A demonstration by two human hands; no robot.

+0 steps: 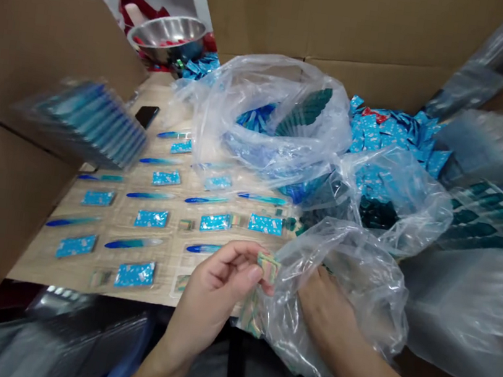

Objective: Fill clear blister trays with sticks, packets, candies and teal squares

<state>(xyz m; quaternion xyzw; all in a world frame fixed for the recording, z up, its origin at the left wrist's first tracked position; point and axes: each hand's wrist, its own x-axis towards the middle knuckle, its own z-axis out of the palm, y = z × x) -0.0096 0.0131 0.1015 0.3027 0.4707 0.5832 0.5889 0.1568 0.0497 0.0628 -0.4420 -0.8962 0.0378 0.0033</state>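
Between the thumb and fingers of my left hand [222, 284] is a small striped square piece [269, 268], greenish yellow and pink. My right hand [327, 299] reaches into a clear plastic bag [375, 268] just to the right, its fingertips hidden by the film and the bag's contents. More of the greenish striped pieces [254, 320] show through the bag's lower left side. Beyond my left hand, clear shallow trays hold slim blue feather-shaped pieces [134, 243] and blue patterned packets [135, 274]; some also carry a small striped piece.
A large clear bag [266, 147] holds blue pieces and a dark green fan-shaped piece [306, 114]. Blue packets [385, 132] are heaped behind a smaller bag. A metal bowl [168, 33], a phone [147, 116] and a stack of blue-filled trays [95, 123] stand left, beside cardboard walls.
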